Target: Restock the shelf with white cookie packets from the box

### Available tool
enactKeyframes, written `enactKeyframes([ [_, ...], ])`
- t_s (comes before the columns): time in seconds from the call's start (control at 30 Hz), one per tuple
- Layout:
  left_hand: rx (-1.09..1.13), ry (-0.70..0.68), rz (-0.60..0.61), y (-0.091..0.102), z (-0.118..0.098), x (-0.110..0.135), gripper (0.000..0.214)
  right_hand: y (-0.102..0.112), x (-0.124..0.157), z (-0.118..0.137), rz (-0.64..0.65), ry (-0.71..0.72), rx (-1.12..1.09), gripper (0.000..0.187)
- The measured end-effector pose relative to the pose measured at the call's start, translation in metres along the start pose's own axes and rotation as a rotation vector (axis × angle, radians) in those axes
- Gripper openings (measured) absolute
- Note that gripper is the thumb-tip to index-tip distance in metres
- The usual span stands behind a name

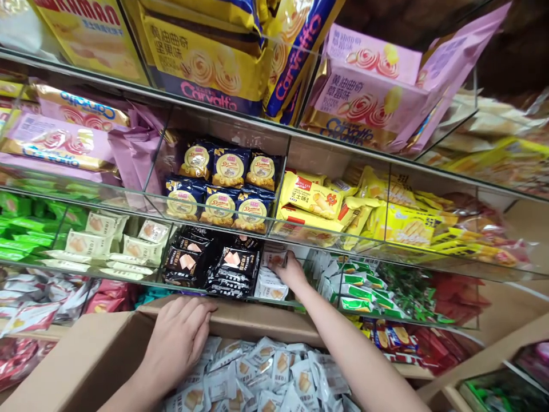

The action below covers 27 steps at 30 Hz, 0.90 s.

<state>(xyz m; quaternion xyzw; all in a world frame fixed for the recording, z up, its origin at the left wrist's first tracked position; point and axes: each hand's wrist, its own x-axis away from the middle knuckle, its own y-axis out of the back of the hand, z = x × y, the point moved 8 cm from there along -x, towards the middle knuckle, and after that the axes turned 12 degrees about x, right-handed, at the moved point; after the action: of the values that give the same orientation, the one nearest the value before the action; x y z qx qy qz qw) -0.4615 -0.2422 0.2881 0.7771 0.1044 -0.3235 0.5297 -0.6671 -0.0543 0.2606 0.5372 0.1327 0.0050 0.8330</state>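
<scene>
My left hand (182, 337) lies over the far rim of an open cardboard box (240, 312), its fingers together and curled on the edge. Inside the box is a loose heap of small white wrapped snack packets (274, 372) with a biscuit picture. My right hand (291, 272) reaches past the box into a shelf compartment, fingers closed at a white snack packet (273, 257); its fingertips are partly hidden. Just below that hand, similar white packets (271, 286) are stacked in the same compartment. To the left stand stacks of black snack packets (234, 260).
Clear shelf fronts and dividers surround the compartment. Above are navy cookie packets (229, 166) and yellow packets (313, 197). Green-and-white packets (360, 286) lie to the right, cream packets (88, 243) to the left. Larger yellow cookie bags (206, 63) fill the top shelf.
</scene>
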Motion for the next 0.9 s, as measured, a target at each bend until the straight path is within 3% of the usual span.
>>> enactKeyframes([
  [0.2, -0.050, 0.012, 0.000, -0.001, -0.001, -0.003, 0.018, -0.002, -0.003, 0.000, 0.068, -0.073, 0.116, 0.059],
  [0.43, -0.059, -0.007, 0.004, 0.000, -0.001, -0.003, 0.018, 0.000, -0.002, 0.003, 0.055, -0.065, -0.044, 0.063],
  [0.53, -0.064, -0.014, 0.043, -0.002, 0.001, -0.001, 0.018, 0.013, -0.002, 0.004, 0.005, -0.050, -0.087, 0.063],
  [0.6, -0.076, -0.010, 0.063, -0.003, 0.002, 0.000, 0.018, 0.033, 0.007, 0.005, -0.060, -0.040, -0.104, 0.053],
  [0.67, -0.092, -0.006, 0.067, -0.003, 0.002, 0.001, 0.019, 0.061, 0.033, 0.011, -0.176, 0.035, -0.158, 0.037],
  [0.73, -0.101, -0.008, 0.058, -0.003, 0.001, 0.001, 0.019, 0.085, 0.077, 0.025, -0.275, 0.218, -0.257, 0.027],
  [0.8, -0.104, -0.011, 0.047, -0.003, 0.000, 0.001, 0.019, 0.071, 0.129, 0.040, -0.054, 0.402, -0.227, 0.032],
  [0.87, -0.105, -0.012, 0.040, -0.003, -0.001, 0.001, 0.018, 0.032, 0.182, 0.040, 0.265, 0.503, -0.031, 0.030],
  [0.9, -0.103, -0.015, 0.037, -0.002, -0.002, 0.001, 0.018, 0.011, 0.203, 0.030, 0.383, 0.476, 0.075, 0.030],
])
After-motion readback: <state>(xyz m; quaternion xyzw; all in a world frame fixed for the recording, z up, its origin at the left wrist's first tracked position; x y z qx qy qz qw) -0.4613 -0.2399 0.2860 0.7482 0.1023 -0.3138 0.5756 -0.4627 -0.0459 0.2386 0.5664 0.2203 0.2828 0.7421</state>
